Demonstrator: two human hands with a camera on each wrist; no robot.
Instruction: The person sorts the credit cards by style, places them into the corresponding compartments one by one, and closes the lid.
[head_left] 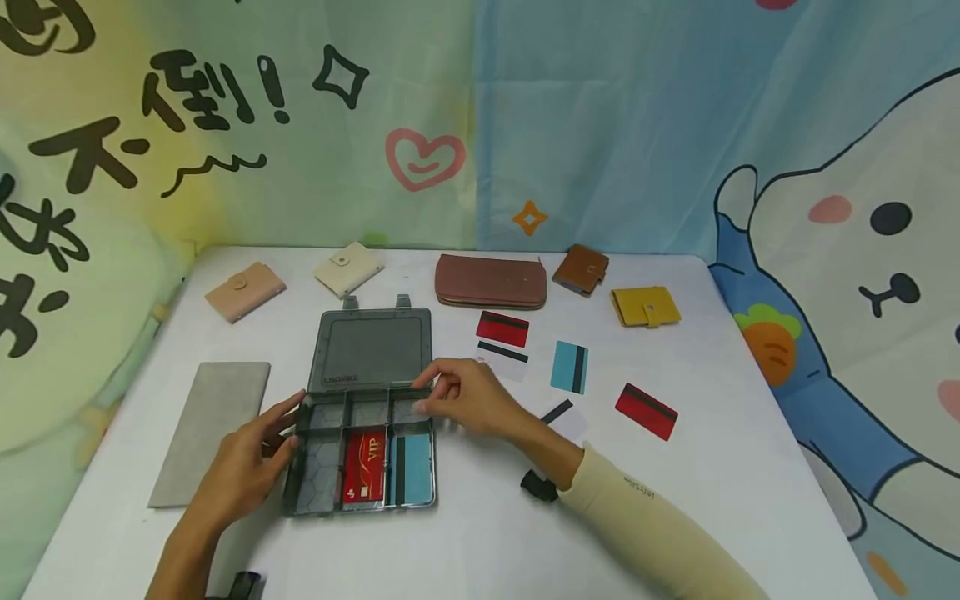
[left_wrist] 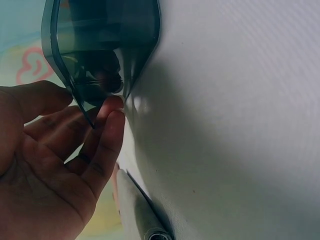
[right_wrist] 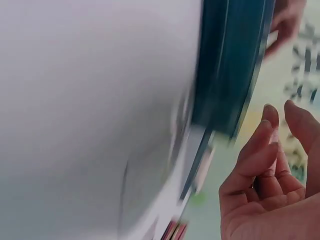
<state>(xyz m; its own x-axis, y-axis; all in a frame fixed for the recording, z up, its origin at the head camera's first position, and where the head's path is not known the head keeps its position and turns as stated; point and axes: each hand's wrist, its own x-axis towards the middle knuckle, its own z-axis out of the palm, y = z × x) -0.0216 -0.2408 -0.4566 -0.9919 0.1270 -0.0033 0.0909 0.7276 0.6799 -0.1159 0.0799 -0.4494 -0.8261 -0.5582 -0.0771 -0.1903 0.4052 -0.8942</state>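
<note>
A dark translucent compartment box [head_left: 318, 467] lies with its grey lid [head_left: 371, 346] folded back. In its lower compartments are a red VIP card [head_left: 365, 467] and a blue card [head_left: 420, 471] with a dark stripe. My left hand [head_left: 243, 467] holds the box's left side; in the left wrist view, its thumb and fingers sit either side of a corner. Over the upper right compartment is my right hand [head_left: 472, 396], fingertips near the hinge edge. The right wrist view shows its fingers loosely bent, a gap to the thumb and nothing between them.
Red cards [head_left: 647, 412], a blue card [head_left: 569, 367] and white striped cards [head_left: 504, 354] lie right of the box. Behind stand a brown long wallet [head_left: 491, 282], a small brown wallet [head_left: 581, 269], yellow [head_left: 646, 307], cream [head_left: 348, 268] and tan wallets [head_left: 246, 292]. A grey flat folder [head_left: 213, 425] lies left.
</note>
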